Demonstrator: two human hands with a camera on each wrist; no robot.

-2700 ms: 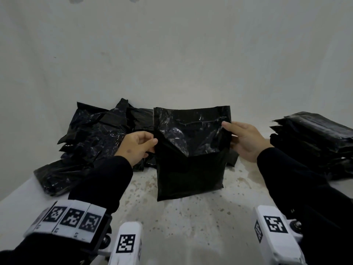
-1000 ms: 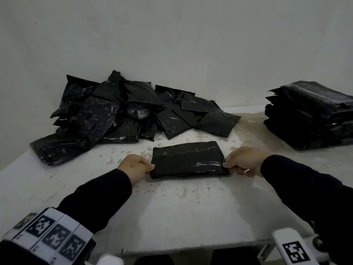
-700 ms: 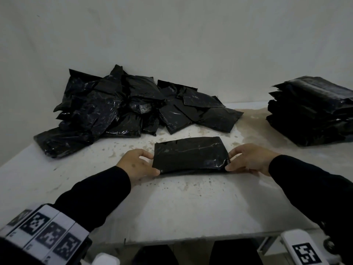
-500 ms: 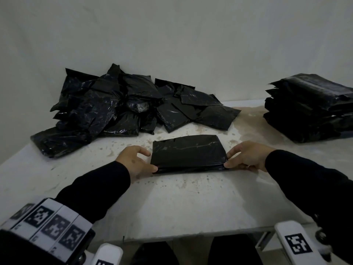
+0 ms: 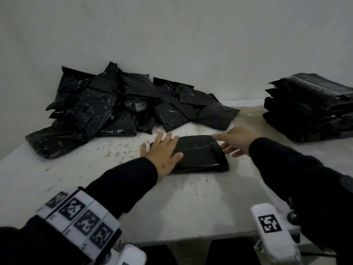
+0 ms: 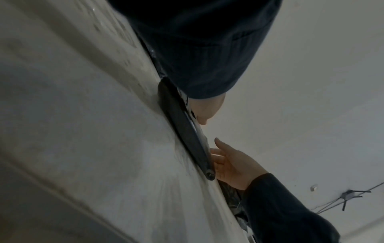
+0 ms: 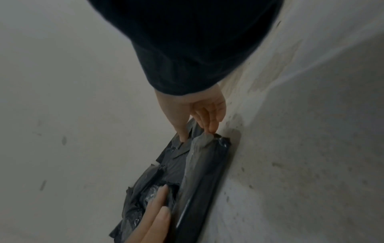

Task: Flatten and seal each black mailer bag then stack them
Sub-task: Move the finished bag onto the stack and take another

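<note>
Both hands are leaving the bag's ends. White speckled counter (image 5: 191,203) is carrying a loose heap of crumpled black mailer bags (image 5: 118,109) at its far-left corner and a squared stack of sealed black mailers (image 5: 309,108) at the far-right edge, keeping finished apart from unfinished. Folded black plastic mailer bag (image 5: 202,153) is lying mid-counter; left hand (image 5: 162,152), grip wide, is pressing it flat, likely bonding the flap, while right hand (image 5: 235,140), fingers straight, is touching its right end to steady it.

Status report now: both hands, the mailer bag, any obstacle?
Left hand flat, pressing folded mailer bag on table. Right hand open at bag's right edge. Finished stack far right; path looks clear.
</note>
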